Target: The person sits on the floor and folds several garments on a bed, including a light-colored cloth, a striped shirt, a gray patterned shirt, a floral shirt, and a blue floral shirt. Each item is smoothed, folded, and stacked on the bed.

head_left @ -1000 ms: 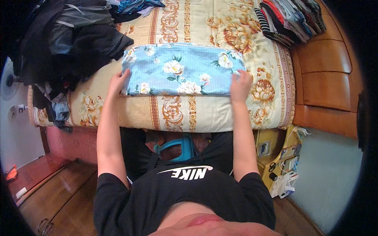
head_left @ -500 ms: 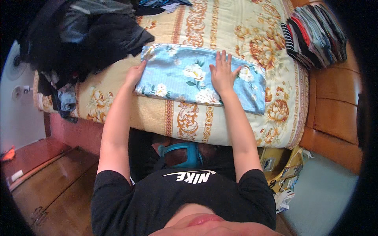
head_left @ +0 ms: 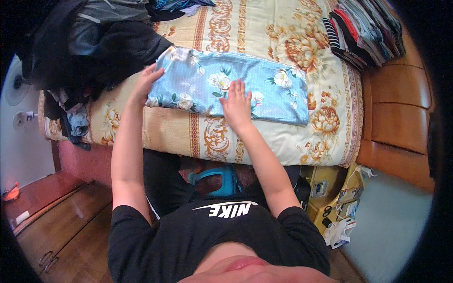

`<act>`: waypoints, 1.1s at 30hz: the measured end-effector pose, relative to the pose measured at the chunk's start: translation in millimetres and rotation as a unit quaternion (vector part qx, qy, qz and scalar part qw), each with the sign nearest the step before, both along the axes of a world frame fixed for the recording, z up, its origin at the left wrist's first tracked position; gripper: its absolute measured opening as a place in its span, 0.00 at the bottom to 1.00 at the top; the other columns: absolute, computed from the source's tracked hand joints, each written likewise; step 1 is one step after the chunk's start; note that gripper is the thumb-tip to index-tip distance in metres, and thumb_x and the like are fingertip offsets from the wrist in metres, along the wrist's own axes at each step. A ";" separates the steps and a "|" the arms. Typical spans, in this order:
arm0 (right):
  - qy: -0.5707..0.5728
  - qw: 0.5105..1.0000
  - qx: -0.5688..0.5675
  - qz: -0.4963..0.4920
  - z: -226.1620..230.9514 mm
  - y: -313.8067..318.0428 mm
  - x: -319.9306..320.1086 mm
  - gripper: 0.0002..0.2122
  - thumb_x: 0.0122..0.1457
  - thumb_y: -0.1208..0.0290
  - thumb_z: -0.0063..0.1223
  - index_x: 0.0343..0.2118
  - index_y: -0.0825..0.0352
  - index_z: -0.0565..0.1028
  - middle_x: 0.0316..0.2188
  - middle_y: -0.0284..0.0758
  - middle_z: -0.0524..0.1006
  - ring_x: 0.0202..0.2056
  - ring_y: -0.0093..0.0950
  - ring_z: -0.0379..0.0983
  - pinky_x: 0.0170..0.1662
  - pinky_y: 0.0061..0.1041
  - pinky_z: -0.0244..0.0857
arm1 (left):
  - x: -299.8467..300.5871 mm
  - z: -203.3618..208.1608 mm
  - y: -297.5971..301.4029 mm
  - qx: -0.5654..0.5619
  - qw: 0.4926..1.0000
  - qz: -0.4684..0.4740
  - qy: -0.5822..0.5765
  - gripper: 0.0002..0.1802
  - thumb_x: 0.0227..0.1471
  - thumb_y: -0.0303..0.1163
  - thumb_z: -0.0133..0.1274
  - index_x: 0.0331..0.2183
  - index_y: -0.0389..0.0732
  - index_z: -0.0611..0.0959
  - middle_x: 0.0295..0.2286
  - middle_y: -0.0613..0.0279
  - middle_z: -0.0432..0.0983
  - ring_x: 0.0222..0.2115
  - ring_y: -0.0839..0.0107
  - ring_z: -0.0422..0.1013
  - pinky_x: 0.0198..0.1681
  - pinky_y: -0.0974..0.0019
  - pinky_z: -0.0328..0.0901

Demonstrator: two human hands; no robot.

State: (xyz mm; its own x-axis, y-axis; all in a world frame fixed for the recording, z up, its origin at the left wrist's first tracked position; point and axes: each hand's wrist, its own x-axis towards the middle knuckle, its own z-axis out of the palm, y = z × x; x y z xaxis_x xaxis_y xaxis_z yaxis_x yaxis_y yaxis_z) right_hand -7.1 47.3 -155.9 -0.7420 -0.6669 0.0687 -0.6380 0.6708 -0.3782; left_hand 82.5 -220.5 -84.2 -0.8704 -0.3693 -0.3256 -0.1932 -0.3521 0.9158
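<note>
A light-blue cloth (head_left: 264, 92) with white flowers and green leaves lies across the bed, folded into a long flat strip. It looks satiny; which garment it is, I cannot tell. My left hand (head_left: 145, 84) grips its left end, fingers bent over the edge, and that end looks slightly raised. Flat on the middle of the cloth, near its front edge, rests my right hand (head_left: 237, 104) with its fingers stretched out.
Dark clothes (head_left: 108, 52) lie heaped at the far left of the bedspread (head_left: 264, 141). At the far right stands a stack of folded clothes (head_left: 361, 30) near a brown headboard (head_left: 396, 104). A teal plastic object (head_left: 219, 181) is below the bed's front edge.
My right hand has slid left along the cloth, toward its middle. My left hand stays at the left end, which now looks more lifted. The whole view has shifted a little.
</note>
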 end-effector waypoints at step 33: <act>-0.240 0.924 -0.231 -0.190 -9.7 196.0 -164.7 0.19 0.50 0.67 0.53 0.43 0.73 0.66 0.34 0.41 0.74 0.35 0.34 0.72 0.37 0.31 0.66 | -76.5 -72.8 233.3 -0.501 0.852 0.134 -0.069 0.28 0.46 0.33 0.51 0.46 0.28 0.64 0.35 0.49 0.66 0.34 0.60 0.65 0.39 0.62 0.61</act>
